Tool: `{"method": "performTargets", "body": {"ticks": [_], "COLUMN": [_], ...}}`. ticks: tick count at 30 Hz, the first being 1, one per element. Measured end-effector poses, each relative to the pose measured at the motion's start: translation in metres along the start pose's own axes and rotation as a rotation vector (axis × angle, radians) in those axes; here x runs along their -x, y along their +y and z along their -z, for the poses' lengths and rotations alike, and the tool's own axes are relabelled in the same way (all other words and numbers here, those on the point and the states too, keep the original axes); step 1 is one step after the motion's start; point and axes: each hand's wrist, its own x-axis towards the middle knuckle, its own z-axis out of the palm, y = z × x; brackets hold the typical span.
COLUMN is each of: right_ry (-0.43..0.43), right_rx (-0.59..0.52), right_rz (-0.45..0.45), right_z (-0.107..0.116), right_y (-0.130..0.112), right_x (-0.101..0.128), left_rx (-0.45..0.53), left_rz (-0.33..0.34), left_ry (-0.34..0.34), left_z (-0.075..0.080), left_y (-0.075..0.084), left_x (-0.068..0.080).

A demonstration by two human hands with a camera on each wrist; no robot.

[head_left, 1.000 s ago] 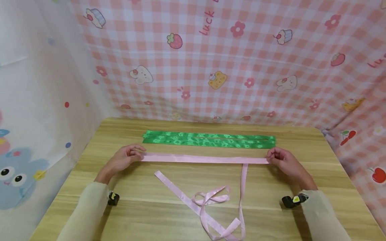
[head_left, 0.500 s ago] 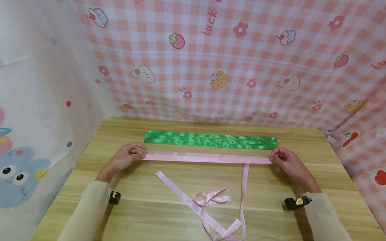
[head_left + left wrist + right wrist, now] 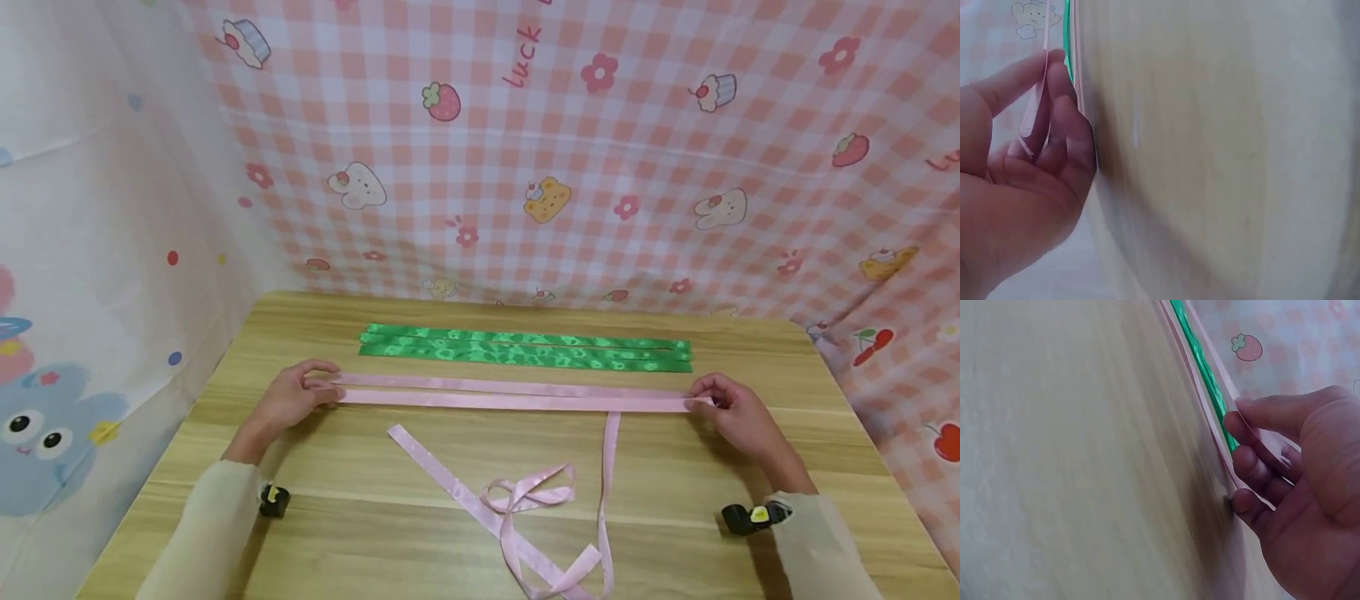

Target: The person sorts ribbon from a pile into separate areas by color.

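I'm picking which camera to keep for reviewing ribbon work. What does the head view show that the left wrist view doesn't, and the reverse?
Only the head view shows the right hand, the ribbon's loose tangled tail and the checked backdrop. Only the left wrist view shows the fingers pinching the pink ribbon up close. Both show the left hand, green ribbon and wooden table.

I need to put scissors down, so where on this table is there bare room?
Bare wood lies on the table near the front left, between the left hand and the loose pink ribbon, and front right of that tail. The middle is crowded: the green ribbon lies just behind the stretched pink span.
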Motion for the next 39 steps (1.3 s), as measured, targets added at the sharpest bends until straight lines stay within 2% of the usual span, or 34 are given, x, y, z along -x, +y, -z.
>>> {"method": "performTargets", "body": {"ticks": [4,13,20,39], "right_ry": [0.015,0.038,0.091,0.109], "right_rx": [0.008,0.053,0.065,0.056], "right_rz": [-0.023,-0.133,-0.155,-0.218], "right_z": [0.002,0.002,0.0,-0.003], "right_y": [0.001,0.005,0.009,0.009], "right_x": [0.001,0.003,0.004,0.004], "left_rx": [0.043,0.096,0.112,0.095], "left_rz": [0.039,0.083,0.145,0.175], "left_ry": [0.019,0.068,0.114,0.154], "left_z": [0.002,0.004,0.002,0.0], "left_y": [-0.003,-0.007,-0.006,-0.001], "left_x": [0.001,0.001,-0.001,-0.005]}}
